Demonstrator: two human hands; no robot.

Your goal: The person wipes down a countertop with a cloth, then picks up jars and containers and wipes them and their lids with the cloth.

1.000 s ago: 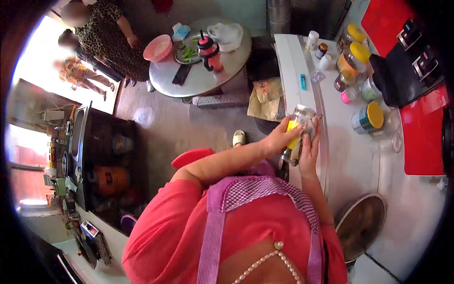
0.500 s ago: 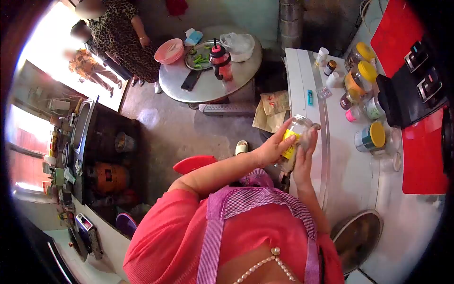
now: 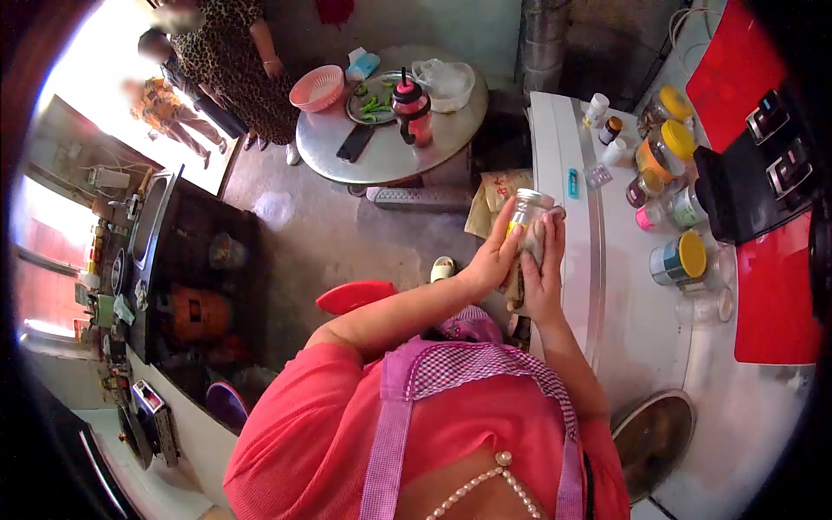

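A clear glass jar with a metal-coloured rim and a yellow label is held up in front of me, tilted. My left hand grips its left side, the fingers curled around the label. On the other side my right hand presses a greyish-brown cloth against the glass. Part of the cloth hangs below the jar, and some of it pokes out past my right fingertips. My hands and the cloth hide most of the jar's lower half.
To the right, a white counter bears yellow-lidded jars, small bottles and a metal basin. Ahead, a round table carries a pink basket, a phone and a pink bottle. Several people stand at far left.
Both hands and the jar have moved slightly up and left. The jar has turned, so less of its yellow label shows. The cloth stays against it.
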